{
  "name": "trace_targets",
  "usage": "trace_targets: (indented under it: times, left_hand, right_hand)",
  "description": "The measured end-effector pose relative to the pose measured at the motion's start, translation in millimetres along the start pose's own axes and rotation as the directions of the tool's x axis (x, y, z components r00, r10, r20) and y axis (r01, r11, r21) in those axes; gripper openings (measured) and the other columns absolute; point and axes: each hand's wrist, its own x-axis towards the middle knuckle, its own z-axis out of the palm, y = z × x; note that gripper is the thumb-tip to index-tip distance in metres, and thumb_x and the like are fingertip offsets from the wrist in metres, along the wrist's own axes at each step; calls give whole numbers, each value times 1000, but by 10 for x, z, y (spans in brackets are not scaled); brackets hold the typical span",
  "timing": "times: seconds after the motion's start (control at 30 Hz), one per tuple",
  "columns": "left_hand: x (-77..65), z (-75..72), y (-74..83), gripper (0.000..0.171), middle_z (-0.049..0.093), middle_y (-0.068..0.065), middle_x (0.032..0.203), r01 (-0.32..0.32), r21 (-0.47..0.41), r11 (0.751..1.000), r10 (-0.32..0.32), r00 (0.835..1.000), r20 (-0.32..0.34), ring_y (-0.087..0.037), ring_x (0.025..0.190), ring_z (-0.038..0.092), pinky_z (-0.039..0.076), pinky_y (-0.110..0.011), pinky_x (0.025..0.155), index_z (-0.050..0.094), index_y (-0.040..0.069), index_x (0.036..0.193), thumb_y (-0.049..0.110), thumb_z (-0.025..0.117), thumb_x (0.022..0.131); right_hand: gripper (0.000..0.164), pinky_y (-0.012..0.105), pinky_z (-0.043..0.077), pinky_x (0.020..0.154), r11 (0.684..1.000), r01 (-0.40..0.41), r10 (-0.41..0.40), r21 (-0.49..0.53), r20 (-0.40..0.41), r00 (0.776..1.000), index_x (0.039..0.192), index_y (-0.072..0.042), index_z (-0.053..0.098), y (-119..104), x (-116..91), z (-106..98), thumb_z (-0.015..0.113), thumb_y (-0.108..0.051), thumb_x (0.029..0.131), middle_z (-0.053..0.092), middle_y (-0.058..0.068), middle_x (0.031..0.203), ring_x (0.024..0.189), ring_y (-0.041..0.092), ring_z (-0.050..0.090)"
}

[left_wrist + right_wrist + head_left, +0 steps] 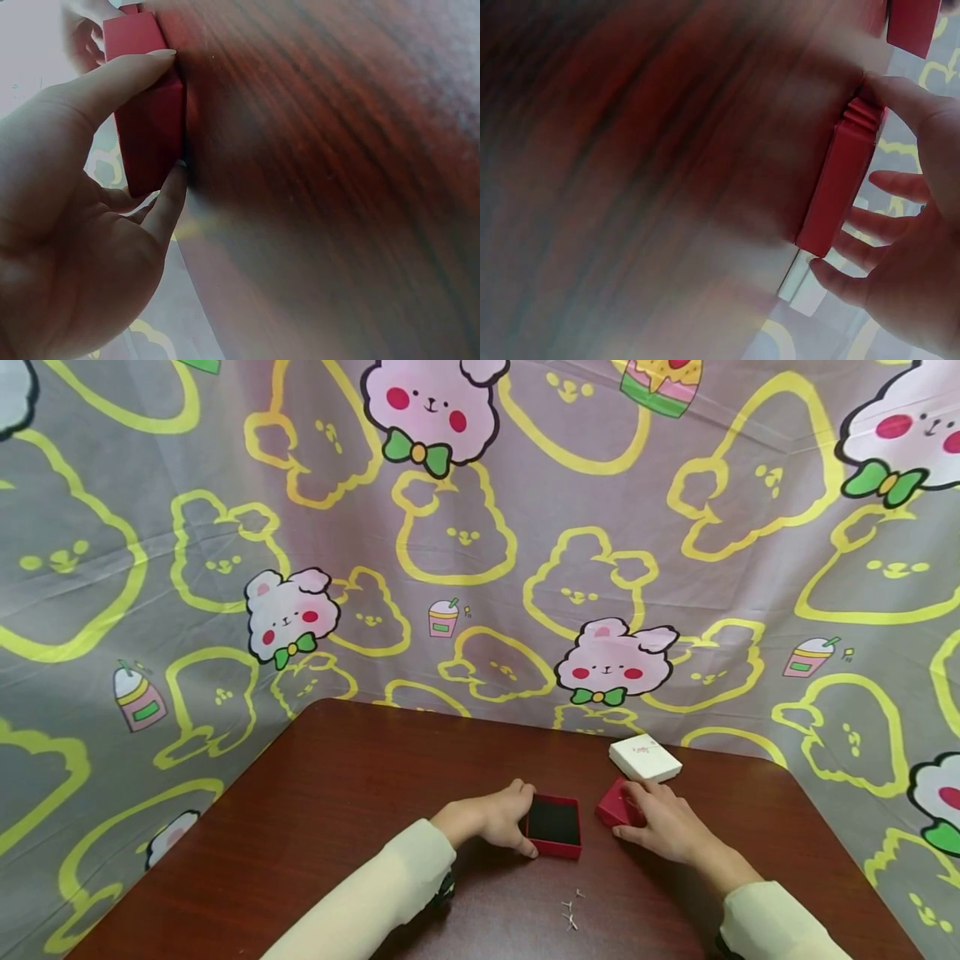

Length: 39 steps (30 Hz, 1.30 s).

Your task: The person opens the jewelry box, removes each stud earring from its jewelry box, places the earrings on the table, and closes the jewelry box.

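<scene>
My left hand grips the left side of a small red gift box that has a black lining inside. In the left wrist view the thumb lies along one side of this box and the fingers bend round another. To its right, my right hand holds a red box lid resting on the table. The right wrist view has the thumb at one end of the lid, with the fingers spread along its other side. Several tiny silvery pieces, too small to make out, lie in front of the box.
A white box with a small print on top sits behind the red lid, near the back edge of the brown wooden table. A grey cloth with cartoon bears hangs around the back and sides.
</scene>
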Motion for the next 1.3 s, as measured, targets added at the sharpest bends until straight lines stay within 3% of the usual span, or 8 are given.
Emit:
trace_targets:
  times: [0.17,0.4,0.7,1.07,1.3]
  left_hand:
    - [-3,9,-12,87,45,-7,122,-3,-20,1000,3,1000,-5,-13,108,52,45,-25,100,40,0,142,39,87,80]
    - [-14,24,-29,90,45,-7,124,-5,-48,999,5,1000,-7,-12,109,52,44,-25,100,39,0,145,39,87,80]
    - [-13,47,-73,92,45,-7,127,-14,-54,998,12,1000,-21,-13,113,51,43,-25,102,37,2,148,40,87,80]
    - [-18,77,-96,103,45,-11,137,-21,-38,999,19,999,-44,-15,125,50,40,-26,108,29,-1,154,42,86,80]
    - [-21,66,-116,100,48,-7,126,-52,-64,997,48,996,-72,-13,114,51,42,-24,103,35,-3,149,38,90,76]
  right_hand:
    - [74,57,52,79,1000,-25,25,15,23,999,134,-1,56,22,-1,13,84,-43,80,58,21,126,105,35,56]
    - [77,58,52,82,1000,12,-12,8,1,1000,135,2,57,-19,-4,-32,85,-44,80,59,21,126,106,34,57]
    - [81,41,53,77,989,84,-77,118,-66,995,142,-2,53,-254,55,-220,84,-47,81,55,19,135,110,30,52]
    - [77,41,54,87,956,245,-232,162,-97,968,141,-7,56,-637,136,-199,84,-47,81,55,9,138,117,24,53]
    - [76,47,51,93,946,276,-268,168,-68,961,141,-6,56,-729,181,-118,84,-45,82,54,11,140,121,27,53]
